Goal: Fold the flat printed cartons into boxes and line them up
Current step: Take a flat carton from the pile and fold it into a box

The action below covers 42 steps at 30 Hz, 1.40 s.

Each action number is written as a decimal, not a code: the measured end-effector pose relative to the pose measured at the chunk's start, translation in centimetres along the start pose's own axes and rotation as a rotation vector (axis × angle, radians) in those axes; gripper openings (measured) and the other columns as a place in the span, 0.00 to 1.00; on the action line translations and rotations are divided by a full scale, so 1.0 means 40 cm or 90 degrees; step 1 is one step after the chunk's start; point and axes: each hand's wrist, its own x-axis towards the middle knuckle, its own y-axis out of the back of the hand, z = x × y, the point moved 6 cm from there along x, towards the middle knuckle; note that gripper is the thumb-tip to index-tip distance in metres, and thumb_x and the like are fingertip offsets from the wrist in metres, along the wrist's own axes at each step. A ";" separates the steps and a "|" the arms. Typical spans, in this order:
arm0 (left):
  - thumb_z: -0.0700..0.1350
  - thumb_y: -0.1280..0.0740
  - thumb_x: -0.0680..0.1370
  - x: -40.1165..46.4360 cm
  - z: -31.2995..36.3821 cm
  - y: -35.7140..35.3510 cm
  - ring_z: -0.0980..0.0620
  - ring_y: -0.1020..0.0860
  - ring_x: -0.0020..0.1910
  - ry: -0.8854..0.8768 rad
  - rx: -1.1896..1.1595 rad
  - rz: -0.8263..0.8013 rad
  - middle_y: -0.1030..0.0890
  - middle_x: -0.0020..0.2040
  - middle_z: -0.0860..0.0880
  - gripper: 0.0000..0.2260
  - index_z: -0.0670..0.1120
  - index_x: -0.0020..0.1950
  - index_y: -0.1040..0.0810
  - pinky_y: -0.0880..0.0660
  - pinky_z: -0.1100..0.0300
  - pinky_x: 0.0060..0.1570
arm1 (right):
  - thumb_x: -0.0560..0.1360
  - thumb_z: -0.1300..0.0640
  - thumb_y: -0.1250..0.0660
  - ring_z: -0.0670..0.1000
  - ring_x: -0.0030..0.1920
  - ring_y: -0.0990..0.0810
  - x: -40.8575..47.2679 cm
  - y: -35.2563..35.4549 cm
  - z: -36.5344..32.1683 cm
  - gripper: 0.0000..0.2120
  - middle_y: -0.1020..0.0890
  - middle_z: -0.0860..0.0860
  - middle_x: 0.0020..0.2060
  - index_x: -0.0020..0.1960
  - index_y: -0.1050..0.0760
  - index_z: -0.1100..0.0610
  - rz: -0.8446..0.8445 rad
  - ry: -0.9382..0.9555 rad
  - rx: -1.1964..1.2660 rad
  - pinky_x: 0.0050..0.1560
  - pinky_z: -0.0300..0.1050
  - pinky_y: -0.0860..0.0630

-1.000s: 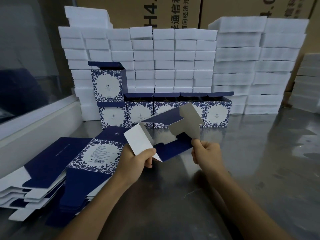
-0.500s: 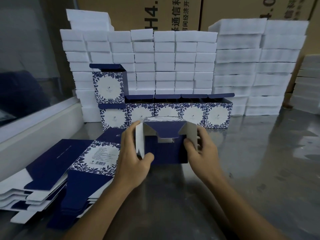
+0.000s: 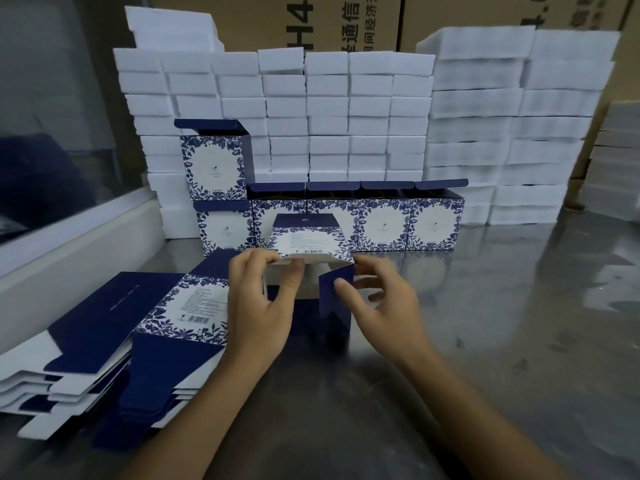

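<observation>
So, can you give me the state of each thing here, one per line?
carton in hand: half folded, end flaps open
left hand: gripping carton
right hand: pinching blue flap
finished boxes: upright, lids open, in a row
flat cartons: unfolded, stacked

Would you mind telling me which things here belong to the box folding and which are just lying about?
Part of the job:
- half-folded carton, held by the left hand and right hand
- stack of flat cartons
- finished boxes lined up behind

Just lying about:
- white foam blocks
- brown shipping cartons
- metal table, only the work surface
</observation>
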 end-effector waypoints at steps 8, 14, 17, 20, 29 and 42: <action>0.62 0.39 0.78 -0.021 0.035 -0.018 0.61 0.26 0.50 -0.086 0.002 -0.013 0.25 0.50 0.54 0.17 0.48 0.51 0.25 0.32 0.71 0.47 | 0.75 0.57 0.27 0.45 0.42 0.19 0.003 0.048 -0.026 0.04 0.19 0.45 0.41 0.45 0.22 0.55 0.175 0.075 -0.072 0.41 0.46 0.23; 0.62 0.38 0.77 -0.023 0.037 -0.019 0.60 0.26 0.48 -0.085 0.005 -0.010 0.26 0.48 0.54 0.17 0.49 0.50 0.25 0.31 0.69 0.45 | 0.75 0.55 0.26 0.44 0.36 0.19 0.008 0.054 -0.011 0.07 0.18 0.46 0.36 0.40 0.20 0.56 0.184 0.028 -0.068 0.37 0.40 0.24; 0.63 0.38 0.77 -0.019 0.033 -0.016 0.60 0.26 0.49 -0.079 0.007 -0.007 0.25 0.48 0.54 0.17 0.49 0.49 0.26 0.30 0.67 0.45 | 0.72 0.50 0.24 0.42 0.32 0.21 0.011 0.044 0.017 0.12 0.19 0.44 0.30 0.35 0.22 0.54 0.126 -0.054 -0.098 0.34 0.37 0.27; 0.63 0.38 0.76 -0.015 0.028 -0.012 0.61 0.26 0.49 -0.071 0.016 -0.004 0.25 0.49 0.55 0.18 0.49 0.49 0.26 0.30 0.65 0.46 | 0.70 0.47 0.22 0.43 0.32 0.22 0.011 0.026 0.044 0.14 0.19 0.45 0.29 0.34 0.23 0.51 0.042 -0.110 -0.134 0.34 0.39 0.28; 0.65 0.40 0.76 -0.013 0.027 -0.010 0.61 0.27 0.48 -0.073 0.038 -0.009 0.25 0.50 0.56 0.19 0.50 0.49 0.26 0.31 0.68 0.45 | 0.71 0.51 0.22 0.42 0.33 0.22 0.014 0.015 0.070 0.14 0.21 0.43 0.29 0.33 0.26 0.49 -0.012 -0.133 -0.167 0.35 0.40 0.26; 0.64 0.40 0.76 -0.013 0.023 -0.013 0.63 0.27 0.52 -0.070 0.022 -0.040 0.25 0.52 0.56 0.19 0.49 0.51 0.26 0.33 0.75 0.47 | 0.78 0.45 0.32 0.45 0.46 0.20 -0.005 -0.021 0.037 0.32 0.20 0.44 0.48 0.77 0.44 0.37 -0.089 -0.057 -0.090 0.48 0.48 0.20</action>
